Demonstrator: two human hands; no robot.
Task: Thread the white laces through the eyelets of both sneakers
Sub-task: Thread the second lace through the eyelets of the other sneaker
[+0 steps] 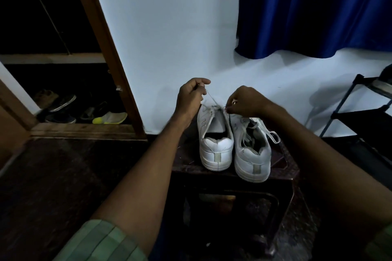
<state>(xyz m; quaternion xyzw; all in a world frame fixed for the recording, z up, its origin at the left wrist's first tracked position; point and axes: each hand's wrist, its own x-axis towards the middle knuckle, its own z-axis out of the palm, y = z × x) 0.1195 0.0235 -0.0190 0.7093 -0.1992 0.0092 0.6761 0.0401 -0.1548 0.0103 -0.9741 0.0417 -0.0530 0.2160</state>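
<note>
With both sneakers heel-toward-me on the tabletop [282, 161], my left hand [191, 99] pinches the lace [210, 97] taut toward eleven o'clock while my right hand [246, 101] pinches at the left sneaker [214, 144], likely feeding an eyelet.

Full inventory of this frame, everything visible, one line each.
sneakers: 2, white, side by side on the stool, heels toward the camera
laces: white, one pulled up from the left sneaker, one loose in the right sneaker
stool: 1, dark, under the sneakers
curtain: 1, blue, upper right
rack: 1, black, far right
other shoes: several, mixed colours, cupboard lower left
left hand: pinches the lace, raised
right hand: pinches a lace at the left sneaker's eyelets
</note>
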